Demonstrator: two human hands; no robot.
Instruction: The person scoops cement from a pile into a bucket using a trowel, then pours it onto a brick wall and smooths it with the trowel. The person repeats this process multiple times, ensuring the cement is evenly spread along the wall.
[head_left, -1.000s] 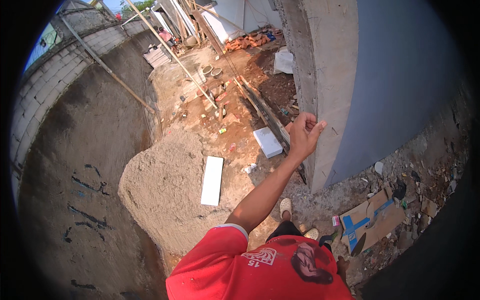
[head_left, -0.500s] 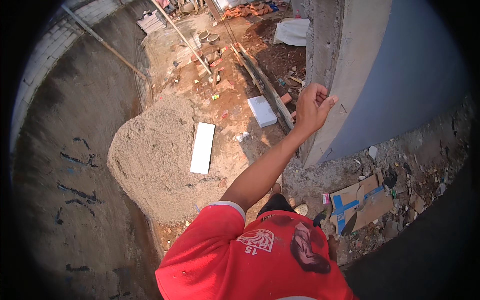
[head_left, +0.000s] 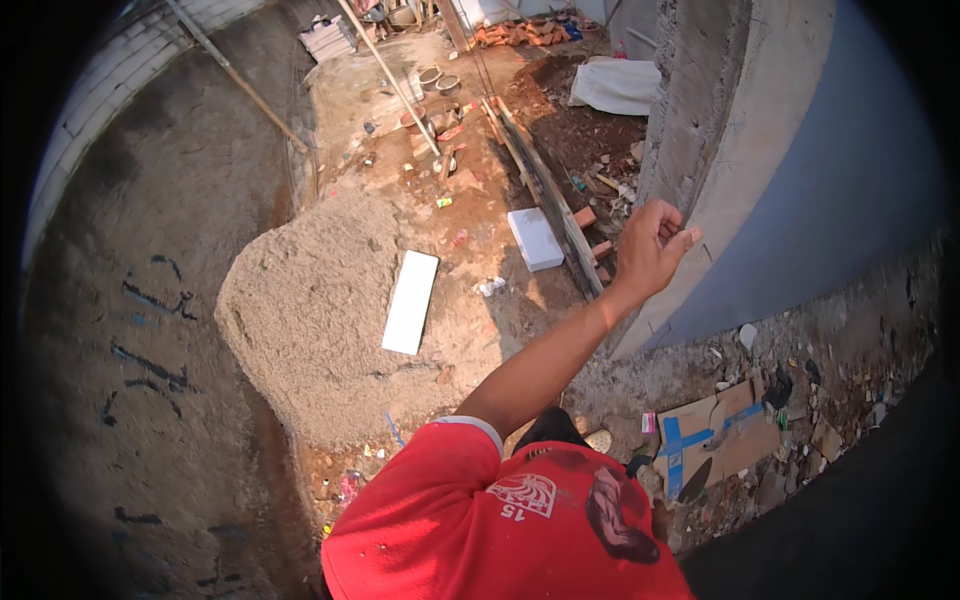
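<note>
My left hand [head_left: 652, 247] is raised beside the rough pale edge of the concrete wall [head_left: 742, 110], fingers curled and thumb extended near their tips. Whether it touches the wall or pinches something thin, I cannot make out. Below it, my forearm comes out of a red sleeve. My right hand [head_left: 659, 518] is mostly hidden beside my red shirt, low in the picture, its fingers unclear. Long timber boards [head_left: 545, 195] lie beside the wall, with a white block [head_left: 536, 239] and some red bricks next to them.
A sand pile [head_left: 300, 320] with a white panel [head_left: 409, 303] on it is left of me. A stained wall [head_left: 120, 320] runs along the left. Leaning poles, buckets [head_left: 446, 85] and a white sack [head_left: 613, 88] are farther ahead. Taped cardboard [head_left: 715, 435] and rubble lie at lower right.
The view has tilted down and shifted, showing more sand and less of the far yard. My left hand has moved right in the picture, its fingers still curled.
</note>
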